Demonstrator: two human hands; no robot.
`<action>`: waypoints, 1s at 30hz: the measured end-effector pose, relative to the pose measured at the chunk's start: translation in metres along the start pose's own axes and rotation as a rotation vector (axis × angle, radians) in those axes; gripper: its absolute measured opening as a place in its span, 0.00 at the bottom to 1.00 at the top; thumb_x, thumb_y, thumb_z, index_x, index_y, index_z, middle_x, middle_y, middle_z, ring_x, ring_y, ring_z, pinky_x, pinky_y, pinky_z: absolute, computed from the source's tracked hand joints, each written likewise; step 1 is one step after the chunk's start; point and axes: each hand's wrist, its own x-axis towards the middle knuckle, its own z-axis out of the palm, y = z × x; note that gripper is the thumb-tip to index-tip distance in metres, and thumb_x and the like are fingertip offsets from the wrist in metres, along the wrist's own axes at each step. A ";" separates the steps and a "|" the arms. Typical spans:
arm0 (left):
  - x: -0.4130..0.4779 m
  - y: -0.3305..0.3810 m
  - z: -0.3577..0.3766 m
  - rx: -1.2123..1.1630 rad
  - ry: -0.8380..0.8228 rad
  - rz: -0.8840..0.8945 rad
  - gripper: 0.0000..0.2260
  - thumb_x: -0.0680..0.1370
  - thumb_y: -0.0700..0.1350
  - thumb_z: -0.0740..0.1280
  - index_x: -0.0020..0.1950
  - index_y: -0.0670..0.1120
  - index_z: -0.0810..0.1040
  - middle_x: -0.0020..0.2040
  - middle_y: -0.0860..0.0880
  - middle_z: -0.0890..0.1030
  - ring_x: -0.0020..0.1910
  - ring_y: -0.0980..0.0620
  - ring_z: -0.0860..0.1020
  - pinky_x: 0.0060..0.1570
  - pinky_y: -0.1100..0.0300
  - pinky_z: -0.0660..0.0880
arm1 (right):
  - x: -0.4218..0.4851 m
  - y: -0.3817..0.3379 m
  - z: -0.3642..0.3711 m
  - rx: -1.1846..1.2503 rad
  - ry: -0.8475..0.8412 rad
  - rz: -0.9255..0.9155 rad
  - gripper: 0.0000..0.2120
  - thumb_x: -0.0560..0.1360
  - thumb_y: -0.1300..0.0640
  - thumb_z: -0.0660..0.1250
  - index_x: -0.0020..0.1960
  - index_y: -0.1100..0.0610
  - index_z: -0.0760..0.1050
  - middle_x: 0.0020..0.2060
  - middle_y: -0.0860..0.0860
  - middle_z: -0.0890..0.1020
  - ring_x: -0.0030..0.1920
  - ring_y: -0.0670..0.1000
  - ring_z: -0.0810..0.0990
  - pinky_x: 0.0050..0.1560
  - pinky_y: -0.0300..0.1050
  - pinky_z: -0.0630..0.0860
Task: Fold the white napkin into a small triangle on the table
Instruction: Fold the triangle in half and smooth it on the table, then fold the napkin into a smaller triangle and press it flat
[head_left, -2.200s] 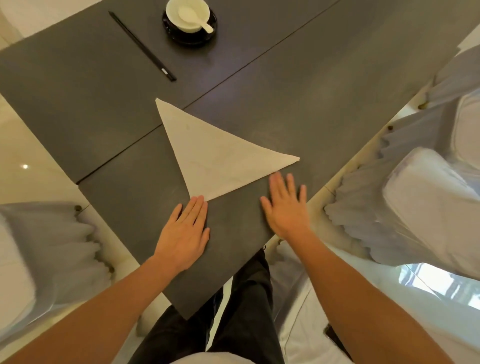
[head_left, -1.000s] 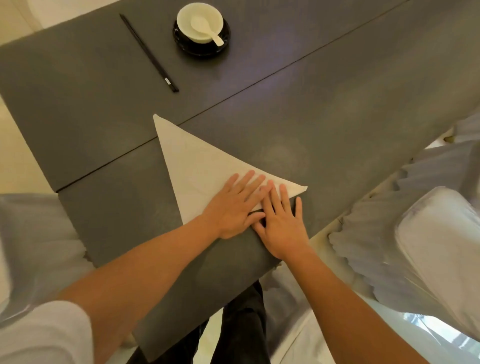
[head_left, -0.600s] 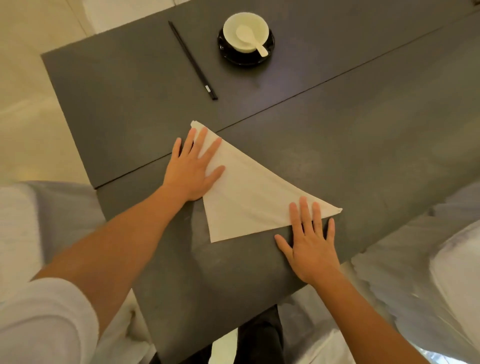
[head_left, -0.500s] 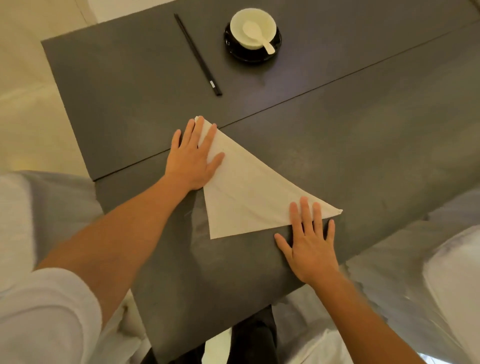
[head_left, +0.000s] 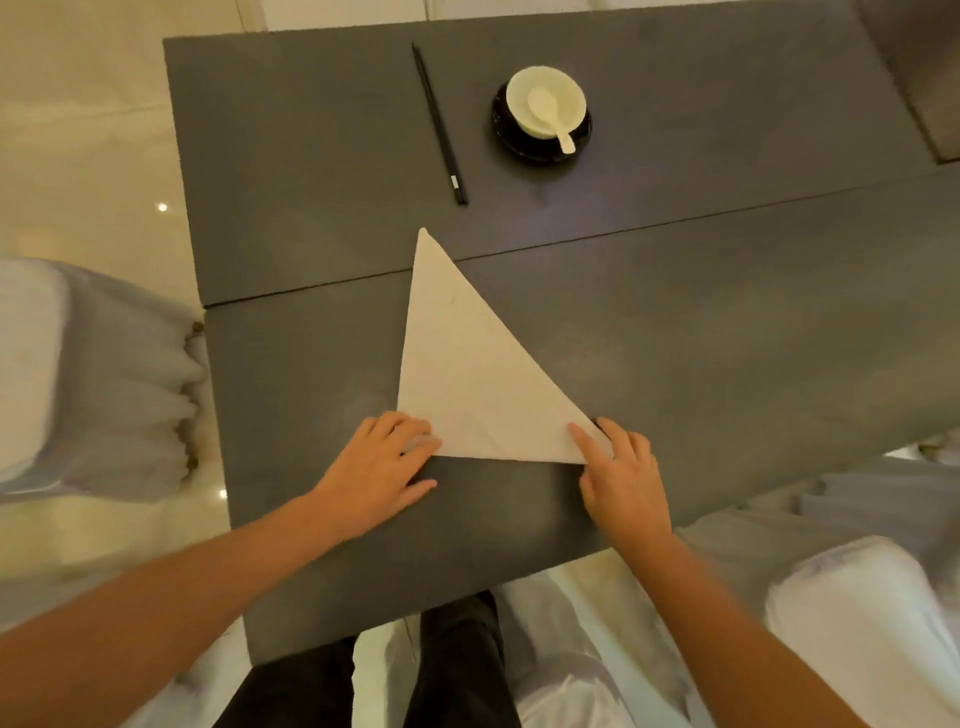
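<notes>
The white napkin (head_left: 467, 384) lies folded into a large triangle on the dark grey table (head_left: 727, 364), one tip pointing away from me across the table's seam. My left hand (head_left: 379, 467) is at the near left corner, fingers curled over it, with cloth showing between them. At the near right corner is my right hand (head_left: 623, 478), its index finger on top of the cloth and the other fingers just past the tip. Both corners are partly hidden by fingers.
Black chopsticks (head_left: 440, 124) lie at the far side, next to a white bowl with a spoon (head_left: 546, 106) on a black saucer. Covered chairs stand at the left (head_left: 104, 379) and lower right (head_left: 857, 623). The table's near edge is close behind my hands.
My left hand has come back from the napkin's far tip to its near left corner. My right hand has stayed at the right corner, its fingers now curled. The view has swung round.
</notes>
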 end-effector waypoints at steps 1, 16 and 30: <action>-0.014 0.009 0.006 -0.029 0.038 -0.030 0.17 0.77 0.52 0.67 0.61 0.43 0.80 0.59 0.43 0.80 0.55 0.42 0.78 0.52 0.49 0.76 | -0.003 0.007 -0.002 -0.011 -0.006 -0.039 0.22 0.74 0.64 0.66 0.67 0.55 0.73 0.66 0.60 0.73 0.62 0.65 0.71 0.58 0.60 0.76; -0.014 0.033 0.002 -0.264 0.216 -0.422 0.11 0.75 0.39 0.72 0.56 0.39 0.82 0.54 0.42 0.81 0.52 0.42 0.77 0.53 0.49 0.77 | 0.015 -0.006 -0.134 0.579 0.080 -0.257 0.04 0.72 0.54 0.66 0.41 0.47 0.78 0.38 0.42 0.78 0.35 0.43 0.74 0.36 0.30 0.68; -0.002 0.028 0.013 -0.559 0.294 -0.822 0.06 0.79 0.45 0.67 0.53 0.48 0.83 0.37 0.57 0.77 0.41 0.54 0.74 0.41 0.60 0.68 | 0.251 -0.158 -0.080 0.558 0.037 -0.067 0.17 0.81 0.49 0.60 0.44 0.62 0.76 0.36 0.55 0.78 0.38 0.53 0.75 0.35 0.47 0.69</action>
